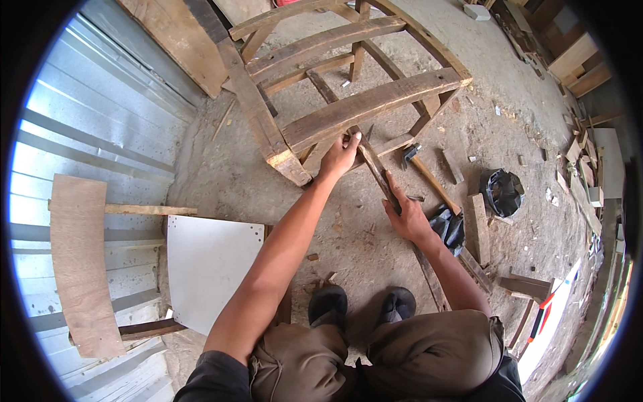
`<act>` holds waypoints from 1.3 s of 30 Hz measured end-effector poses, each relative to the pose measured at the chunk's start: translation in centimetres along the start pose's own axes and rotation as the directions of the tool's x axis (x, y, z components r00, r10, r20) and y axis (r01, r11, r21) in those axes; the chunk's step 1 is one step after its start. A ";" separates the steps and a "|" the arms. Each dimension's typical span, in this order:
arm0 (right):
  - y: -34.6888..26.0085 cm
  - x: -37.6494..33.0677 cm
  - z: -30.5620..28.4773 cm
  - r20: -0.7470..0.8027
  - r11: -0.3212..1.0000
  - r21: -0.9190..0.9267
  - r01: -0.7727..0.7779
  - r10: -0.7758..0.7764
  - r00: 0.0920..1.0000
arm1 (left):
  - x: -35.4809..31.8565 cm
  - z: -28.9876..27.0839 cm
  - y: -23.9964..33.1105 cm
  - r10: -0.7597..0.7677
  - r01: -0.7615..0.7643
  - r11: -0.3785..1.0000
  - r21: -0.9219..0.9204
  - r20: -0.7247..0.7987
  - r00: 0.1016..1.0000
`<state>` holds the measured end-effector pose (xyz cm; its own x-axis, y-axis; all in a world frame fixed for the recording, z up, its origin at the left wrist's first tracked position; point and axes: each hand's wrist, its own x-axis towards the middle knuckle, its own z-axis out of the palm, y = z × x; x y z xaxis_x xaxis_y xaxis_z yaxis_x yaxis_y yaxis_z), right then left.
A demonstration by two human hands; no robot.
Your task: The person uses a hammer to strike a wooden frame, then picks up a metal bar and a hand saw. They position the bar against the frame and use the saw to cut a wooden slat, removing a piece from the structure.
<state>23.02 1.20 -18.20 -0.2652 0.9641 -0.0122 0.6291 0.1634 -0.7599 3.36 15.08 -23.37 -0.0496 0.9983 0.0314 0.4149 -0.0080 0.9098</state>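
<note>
A long, narrow, dark wooden strip (372, 163) slants from the wooden furniture frame (372, 102) down past my right knee. My left hand (339, 155) is closed around its far end, right beside the frame's nearest curved slat. Farther down the strip, my right hand (408, 216) grips it, with fingers along its side. A small dark tip (416, 198) shows beside the right hand; I cannot make out what it belongs to. A hammer (434, 179) with a wooden handle lies on the ground just right of the strip.
Black plastic (447, 228) and wood offcuts (477, 228) lie right of my right hand, with an open black bag (502, 192) beyond. A chair with a white seat (213, 264) stands left, by the corrugated metal wall (100, 127). A red-and-black handsaw (540, 313) lies at right.
</note>
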 end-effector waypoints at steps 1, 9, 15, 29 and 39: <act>-0.1 0.0 0.0 0.002 1.000 -0.003 -0.016 0.016 1.000 | 0.0 0.0 0.1 0.011 -0.011 1.000 -0.008 -0.001 1.000; -0.5 0.0 -0.3 0.005 1.000 0.010 -0.016 0.016 1.000 | -0.1 -0.2 0.4 0.013 -0.013 1.000 -0.020 0.013 1.000; -0.3 0.0 -0.3 0.002 1.000 -0.011 -0.026 0.026 1.000 | 0.0 0.1 0.5 -0.086 0.084 0.995 0.052 0.038 0.996; 0.0 0.1 -0.5 -0.004 0.998 0.003 0.063 -0.063 0.998 | 0.1 0.6 -0.5 -0.008 0.008 1.000 -0.006 -0.024 1.000; -0.2 1.7 -0.6 0.072 0.998 0.018 -0.057 0.055 0.996 | 1.3 0.3 -0.2 -0.324 0.352 0.895 -0.275 0.141 0.935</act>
<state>22.92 2.91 -17.70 -0.2816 0.9542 -0.1007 0.6301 0.1048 -0.7694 3.43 16.37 -23.64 -0.0526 0.9446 -0.3239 0.1036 0.3278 0.9391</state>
